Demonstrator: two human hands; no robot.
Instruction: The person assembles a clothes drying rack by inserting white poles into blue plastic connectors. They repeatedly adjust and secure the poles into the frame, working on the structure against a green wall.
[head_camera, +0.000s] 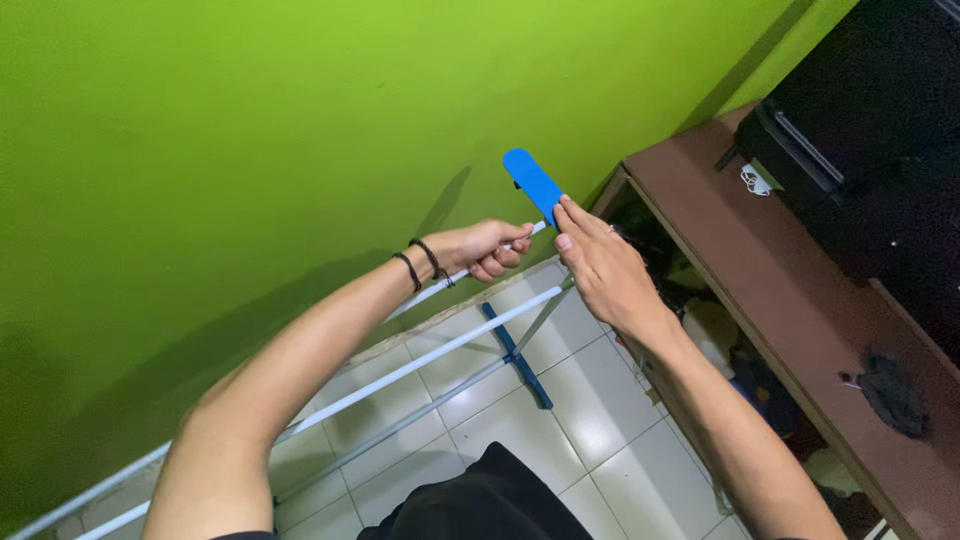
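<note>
Blue flat end piece (532, 184) stands at the far tip of a white rack rod (440, 284), its long axis tilted up and away to the left. Right hand (600, 265) pinches its lower end, grip narrow, fingertips (566, 212) on the blue face. Left hand (487, 248) is closed around the rod just beside and below it, two dark bands on the wrist. Right hand is nearer the piece. Second rod (400, 372) runs parallel below; tiled floor (590, 420), green wall (250, 130), brown surface (770, 270) at right.
</note>
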